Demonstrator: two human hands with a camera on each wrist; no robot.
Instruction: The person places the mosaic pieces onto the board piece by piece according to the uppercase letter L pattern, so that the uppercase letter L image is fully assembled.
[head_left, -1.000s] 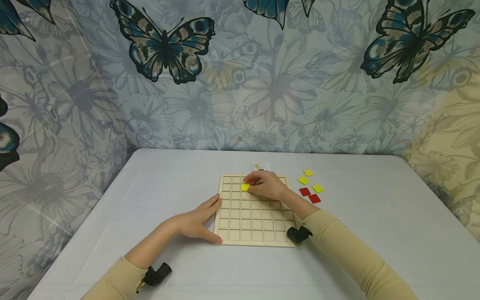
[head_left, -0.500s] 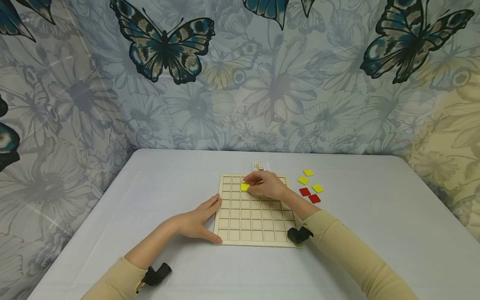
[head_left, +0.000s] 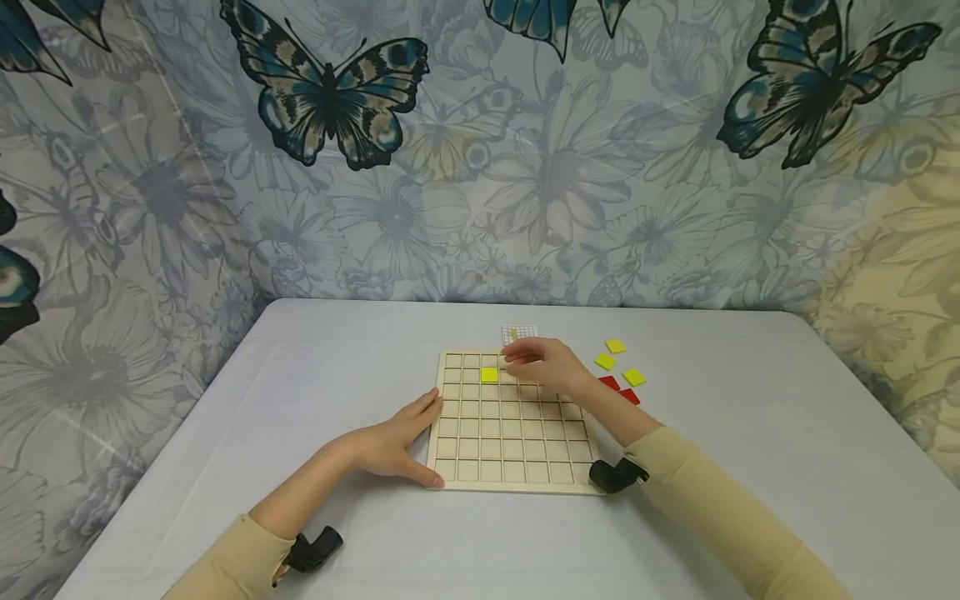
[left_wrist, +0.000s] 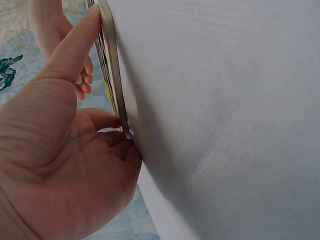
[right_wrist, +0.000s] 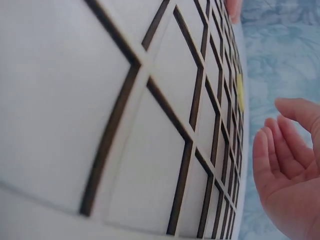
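The left hand point(head_left: 393, 440) spreads thumb and fingers wide along the left edge of the square, pale wooden grid board point(head_left: 491, 429), probably bracing it against sliding on the white-covered tabletop point(head_left: 360, 342). A flat, square yellow tile point(head_left: 489, 375) sits in a cell of the second row from the far edge, left of centre. Right of it hovers the right hand point(head_left: 550, 367), fingers curved, parted from the thumb, holding nothing. Loose yellow tiles point(head_left: 634, 377) and red tiles point(head_left: 628, 397) lie right of the board, presumably for that hand's easy reach.
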